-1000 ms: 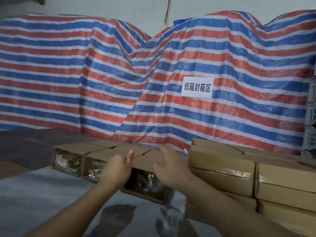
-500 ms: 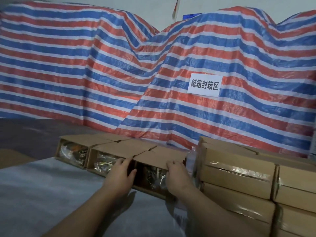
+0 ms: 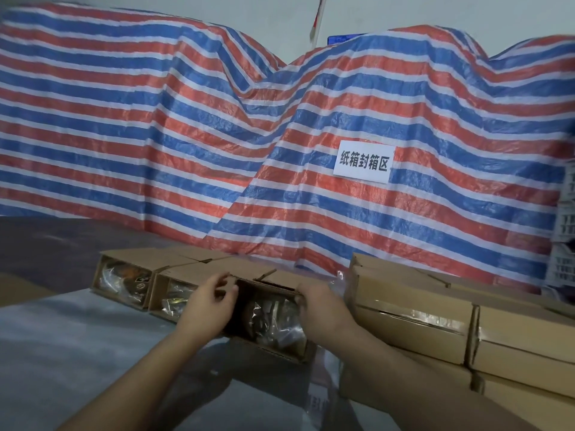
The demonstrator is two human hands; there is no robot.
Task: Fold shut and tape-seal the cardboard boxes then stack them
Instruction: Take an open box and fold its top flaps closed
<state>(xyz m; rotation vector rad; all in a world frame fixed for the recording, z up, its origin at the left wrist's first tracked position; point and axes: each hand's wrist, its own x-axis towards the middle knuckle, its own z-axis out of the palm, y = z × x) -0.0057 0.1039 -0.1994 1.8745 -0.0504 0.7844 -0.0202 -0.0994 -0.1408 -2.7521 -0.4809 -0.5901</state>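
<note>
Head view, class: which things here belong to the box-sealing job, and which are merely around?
Job:
open box
left hand
right hand
two open boxes waiting
taped boxes stacked

Around:
striped tarp
paper sign
white crates

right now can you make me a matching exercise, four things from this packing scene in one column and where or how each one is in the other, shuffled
Things:
1. open box
2. taped boxes
3. white sign
4. leftmost open box

Places or states:
A. stuck on the striped tarp
B. stacked at the right, sealed
C. gripped by the left hand and right hand
D. far end of the row, untouched

Pairs: 1-C, 2-B, 3-A, 4-D
</note>
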